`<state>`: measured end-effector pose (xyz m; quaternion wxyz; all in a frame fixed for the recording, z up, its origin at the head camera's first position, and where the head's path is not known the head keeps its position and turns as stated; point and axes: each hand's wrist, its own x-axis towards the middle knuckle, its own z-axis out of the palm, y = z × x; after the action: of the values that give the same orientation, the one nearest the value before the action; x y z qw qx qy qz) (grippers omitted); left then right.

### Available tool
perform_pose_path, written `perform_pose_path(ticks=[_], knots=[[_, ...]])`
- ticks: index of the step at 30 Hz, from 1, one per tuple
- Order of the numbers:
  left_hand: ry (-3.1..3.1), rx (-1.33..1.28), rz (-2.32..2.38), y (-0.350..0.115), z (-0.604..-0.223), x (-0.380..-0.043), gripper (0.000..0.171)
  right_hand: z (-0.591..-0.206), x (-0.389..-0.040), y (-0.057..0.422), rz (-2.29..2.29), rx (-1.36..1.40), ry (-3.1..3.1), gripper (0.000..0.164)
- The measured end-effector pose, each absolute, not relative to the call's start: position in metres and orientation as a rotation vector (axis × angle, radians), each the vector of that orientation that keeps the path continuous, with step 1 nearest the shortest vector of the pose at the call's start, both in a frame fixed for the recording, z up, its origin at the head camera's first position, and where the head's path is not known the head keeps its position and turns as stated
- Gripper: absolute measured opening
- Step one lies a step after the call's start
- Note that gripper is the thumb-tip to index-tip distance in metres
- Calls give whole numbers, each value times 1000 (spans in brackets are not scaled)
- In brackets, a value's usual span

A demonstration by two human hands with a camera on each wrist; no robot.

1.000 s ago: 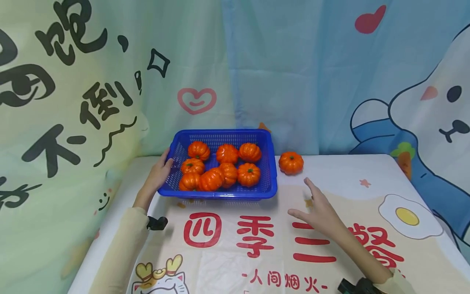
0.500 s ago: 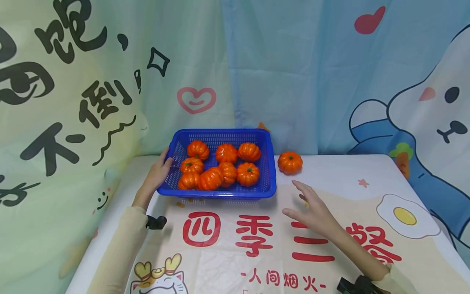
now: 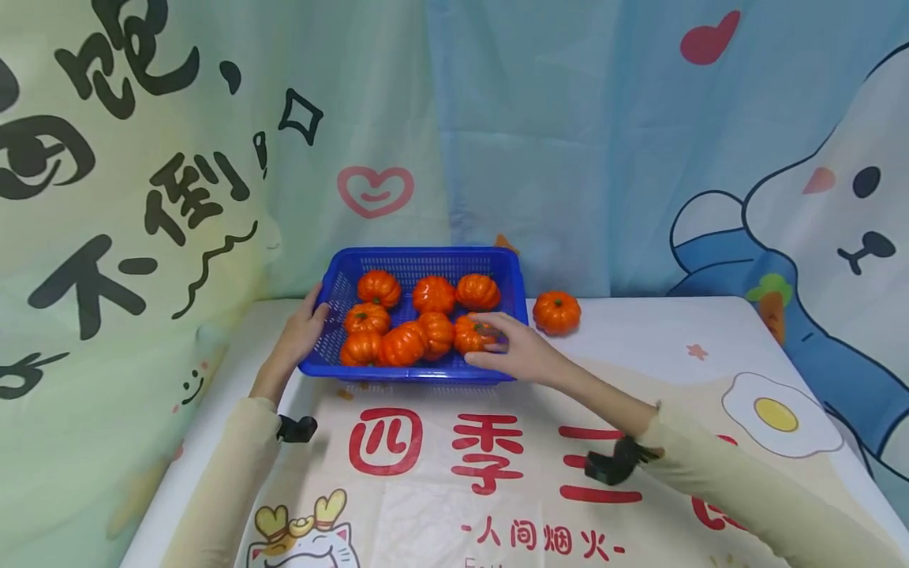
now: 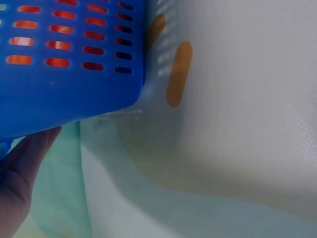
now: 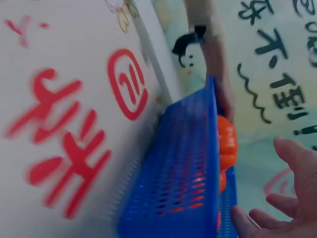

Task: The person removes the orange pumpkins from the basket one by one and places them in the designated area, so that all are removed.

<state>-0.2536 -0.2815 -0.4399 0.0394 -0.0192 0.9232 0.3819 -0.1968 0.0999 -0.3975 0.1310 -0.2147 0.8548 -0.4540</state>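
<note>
A blue plastic basket [image 3: 419,374] with slotted walls stands at the back of the table, several small orange pumpkins inside it. My left hand [image 3: 300,331] rests on the basket's left side; in the left wrist view its straight fingers [image 4: 37,148] lie against the blue wall. Over the basket's front right corner reaches my right hand [image 3: 521,349], fingers spread and slightly bent around the near right pumpkin [image 3: 467,334], which they partly cover. Contact with that pumpkin cannot be made out. In the right wrist view the right hand [image 5: 292,198] is beside the basket's rim, its fingers apart.
One more pumpkin [image 3: 557,313] sits on the table just right of the basket. A printed cloth [image 3: 419,505] with red characters covers the table. Directly behind the basket hangs a pale green and blue curtain [image 3: 525,158].
My right hand has moved left and forward from the table right of the basket to above the basket's near right pumpkin. The left hand has stayed on the basket's left side.
</note>
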Motion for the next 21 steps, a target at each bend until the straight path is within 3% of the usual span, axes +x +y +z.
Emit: perform_pose_path(ticks=[11, 21], knots=[[2872, -53, 1118, -277, -440, -261, 58, -403, -316, 19, -985, -525, 2626, 67], [2866, -73, 1063, -281, -439, -256, 58, -418, -334, -15, -742, -373, 2711, 65]])
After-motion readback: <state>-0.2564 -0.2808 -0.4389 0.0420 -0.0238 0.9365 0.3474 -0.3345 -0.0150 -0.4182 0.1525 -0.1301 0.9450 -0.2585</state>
